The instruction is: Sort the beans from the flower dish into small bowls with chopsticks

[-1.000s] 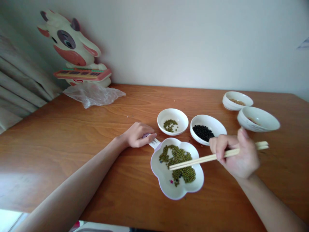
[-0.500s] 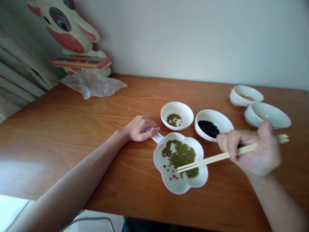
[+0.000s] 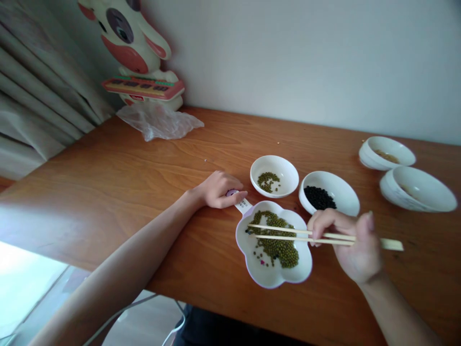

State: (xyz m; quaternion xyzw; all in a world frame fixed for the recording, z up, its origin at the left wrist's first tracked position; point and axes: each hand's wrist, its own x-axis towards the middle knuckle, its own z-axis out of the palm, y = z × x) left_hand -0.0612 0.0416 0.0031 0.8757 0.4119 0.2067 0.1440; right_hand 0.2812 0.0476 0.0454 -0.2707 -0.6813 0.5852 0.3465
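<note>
My left hand point(image 3: 224, 190) is closed on the short handle of a white flower-shaped dish point(image 3: 256, 273) with a lilac rim. Green mung beans point(image 3: 284, 250) lie in the dish, along with a few dark beans and a tiny pink bit. In my right hand point(image 3: 347, 242) is a pair of wooden chopsticks point(image 3: 306, 235). Their tips are spread a little apart over the dish's left part, near some dark specks; whether anything sits between them I cannot tell. Just behind stand a white bowl with some mung beans point(image 3: 268, 181) and another holding black beans point(image 3: 320, 198).
Two more white bowls, a rear one point(image 3: 370, 156) and a front one point(image 3: 394, 194), stand at the right with pale contents. A crumpled clear plastic bag point(image 3: 162, 124) lies at the back left before a cow-shaped toy keyboard point(image 3: 144, 89). A cable point(image 3: 118, 315) hangs below the table edge.
The chopsticks have moved left and up across the dish, and their tips have spread apart. My right hand followed to the left. The view has shifted and tilted slightly; my left hand keeps its hold.
</note>
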